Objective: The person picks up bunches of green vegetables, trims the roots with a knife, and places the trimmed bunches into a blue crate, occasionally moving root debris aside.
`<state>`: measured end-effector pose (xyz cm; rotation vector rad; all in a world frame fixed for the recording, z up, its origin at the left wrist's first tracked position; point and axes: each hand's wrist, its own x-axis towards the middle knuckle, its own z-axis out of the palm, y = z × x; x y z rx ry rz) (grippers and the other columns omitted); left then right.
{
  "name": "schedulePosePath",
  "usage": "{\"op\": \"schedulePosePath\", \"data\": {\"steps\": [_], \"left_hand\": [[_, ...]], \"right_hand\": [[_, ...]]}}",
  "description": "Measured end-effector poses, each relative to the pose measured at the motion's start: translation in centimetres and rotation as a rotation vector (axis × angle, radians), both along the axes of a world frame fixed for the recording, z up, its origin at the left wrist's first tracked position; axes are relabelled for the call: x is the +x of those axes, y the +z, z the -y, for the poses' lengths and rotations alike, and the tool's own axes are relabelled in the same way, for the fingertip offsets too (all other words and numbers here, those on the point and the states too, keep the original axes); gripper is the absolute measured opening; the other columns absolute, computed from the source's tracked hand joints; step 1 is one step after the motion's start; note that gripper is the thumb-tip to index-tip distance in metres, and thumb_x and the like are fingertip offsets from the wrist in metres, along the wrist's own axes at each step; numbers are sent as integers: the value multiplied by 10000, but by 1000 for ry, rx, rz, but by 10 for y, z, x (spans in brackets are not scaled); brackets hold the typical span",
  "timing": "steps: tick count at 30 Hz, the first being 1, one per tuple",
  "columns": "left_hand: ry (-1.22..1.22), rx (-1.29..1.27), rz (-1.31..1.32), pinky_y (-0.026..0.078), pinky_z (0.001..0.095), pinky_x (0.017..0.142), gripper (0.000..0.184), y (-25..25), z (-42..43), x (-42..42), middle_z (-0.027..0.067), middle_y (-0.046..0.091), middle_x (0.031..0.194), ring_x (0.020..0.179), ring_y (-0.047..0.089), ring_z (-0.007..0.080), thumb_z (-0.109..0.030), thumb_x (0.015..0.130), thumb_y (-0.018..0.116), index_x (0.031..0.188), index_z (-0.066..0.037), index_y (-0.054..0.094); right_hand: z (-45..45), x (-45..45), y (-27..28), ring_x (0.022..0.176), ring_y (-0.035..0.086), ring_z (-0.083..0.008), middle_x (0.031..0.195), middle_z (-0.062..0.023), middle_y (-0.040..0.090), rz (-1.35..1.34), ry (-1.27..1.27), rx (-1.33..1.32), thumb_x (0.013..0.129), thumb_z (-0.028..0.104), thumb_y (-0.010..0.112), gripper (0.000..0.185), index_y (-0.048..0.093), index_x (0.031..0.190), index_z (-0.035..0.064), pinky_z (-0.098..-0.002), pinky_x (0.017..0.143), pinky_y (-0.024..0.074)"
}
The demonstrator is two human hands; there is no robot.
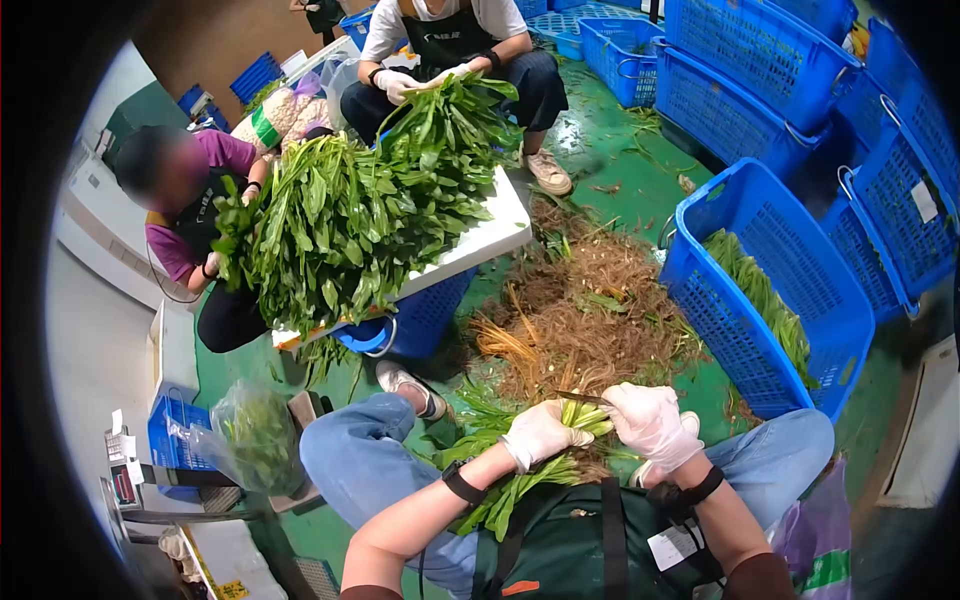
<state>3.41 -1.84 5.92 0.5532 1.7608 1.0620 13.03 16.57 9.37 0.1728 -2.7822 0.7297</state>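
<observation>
My left hand (545, 436), in a white glove, is closed around a bunch of leafy greens (508, 508) over my lap. The pale stem ends (588, 419) point toward my right hand (652, 426), also gloved and closed. A thin dark blade, apparently a knife (582, 397), extends left from my right fist and lies by the stem ends. Its handle is hidden in the glove. Just beyond my hands, a heap of brown roots and trimmings (590, 310) covers the green floor.
Ahead, greens (340, 220) are piled on a white foam board (508, 222) over a blue basket (430, 315). Two people sit beside it, handling greens. A blue crate (725, 345) holding greens stands right; stacked crates (745, 65) line the back. A plastic bag of greens (258, 437) sits left.
</observation>
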Motion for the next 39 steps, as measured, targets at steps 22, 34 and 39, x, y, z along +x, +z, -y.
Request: {"op": "schedulePosePath", "data": {"steps": [22, 34, 39], "left_hand": [[-183, 266, 410, 476, 303, 977, 522, 15, 0, 3, 59, 649, 1194, 1107, 591, 125, 15, 753, 780, 1216, 1, 540], [-215, 184, 339, 493, 284, 910, 458, 18, 2, 3, 36, 688, 1103, 1009, 617, 103, -20, 721, 798, 1129, -17, 590], [-237, 233, 333, 499, 291, 896, 505, 22, 1, 0, 20, 690, 1080, 972, 614, 100, -48, 698, 824, 1150, -32, 600]], "right_hand": [[6, -14, -13, 781, 600, -104, 852, -34, 675, 317, -333, -1072, 829, 154, 697, 165, 681, 882, -1, -270, 740, 479], [-1, -6, -10, 751, 554, -78, 859, -7, 673, 691, -187, -1121, 846, 271, 708, 272, 684, 921, 10, -271, 676, 455], [15, -6, -11, 675, 582, -196, 757, -88, 596, 319, -321, -683, 789, 225, 716, 231, 644, 838, 12, -314, 631, 450]]}}
